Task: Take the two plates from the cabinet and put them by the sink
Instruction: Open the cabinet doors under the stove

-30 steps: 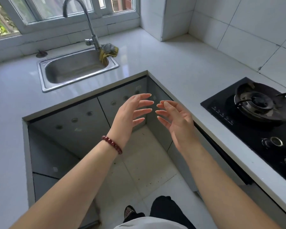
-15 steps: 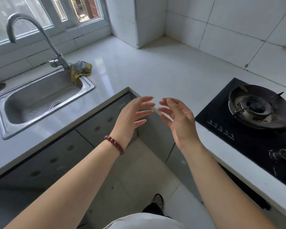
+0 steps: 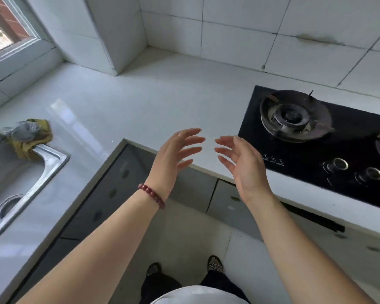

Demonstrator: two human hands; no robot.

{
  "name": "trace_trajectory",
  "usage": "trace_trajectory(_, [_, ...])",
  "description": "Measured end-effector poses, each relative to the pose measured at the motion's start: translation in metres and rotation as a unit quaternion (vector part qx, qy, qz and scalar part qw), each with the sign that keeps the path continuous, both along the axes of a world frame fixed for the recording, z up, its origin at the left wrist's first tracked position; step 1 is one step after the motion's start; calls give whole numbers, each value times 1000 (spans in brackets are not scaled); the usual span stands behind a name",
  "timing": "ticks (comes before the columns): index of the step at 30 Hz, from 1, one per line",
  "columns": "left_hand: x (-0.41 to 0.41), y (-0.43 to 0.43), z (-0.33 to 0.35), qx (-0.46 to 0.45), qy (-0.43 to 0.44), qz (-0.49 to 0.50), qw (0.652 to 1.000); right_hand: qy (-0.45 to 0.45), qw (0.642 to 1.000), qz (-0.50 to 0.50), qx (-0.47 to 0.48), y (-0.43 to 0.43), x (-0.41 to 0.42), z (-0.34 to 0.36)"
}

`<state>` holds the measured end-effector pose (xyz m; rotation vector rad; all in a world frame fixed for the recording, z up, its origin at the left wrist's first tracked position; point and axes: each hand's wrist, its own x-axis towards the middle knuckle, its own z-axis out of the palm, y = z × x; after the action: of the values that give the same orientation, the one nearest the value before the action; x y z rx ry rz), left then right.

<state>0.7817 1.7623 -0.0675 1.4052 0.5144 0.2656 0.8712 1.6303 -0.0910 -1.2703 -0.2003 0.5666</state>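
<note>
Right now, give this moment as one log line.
left hand open, empty | right hand open, empty | plates unseen | sink at left

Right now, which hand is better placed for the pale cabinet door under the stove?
Right, likely: right hand is empty and nearest that cabinet door; left hand, also empty, sits toward the sink.

Both bare forearms reach up from the lower frame toward its centre. The left hand [image 3: 170, 157] and right hand [image 3: 242, 165] hover palm to palm, a gap between them, fingers spread, gently bent, holding nothing.
</note>
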Motion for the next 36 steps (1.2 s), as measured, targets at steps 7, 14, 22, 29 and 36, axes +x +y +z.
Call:
trace_trajectory(7, [4,30,-11,10,4,-145,989,9,989,-147,-14,11,-39,-9])
trace_trajectory(14, [5,33,-36,12,3,-218,976,17,976,-214,-25,10,-67,-37])
trace_trajectory(22, [21,9,-123,1,0,-228,974,-11,968,-247,-52,-5,-63,-120])
trace_trajectory(29, [41,2,-243,12,-18,-225,974,-19,961,-273,-35,-9,-45,-239])
trace_trajectory(36, [65,-4,-345,6,-89,-219,972,-70,958,-274,48,-3,-17,-345])
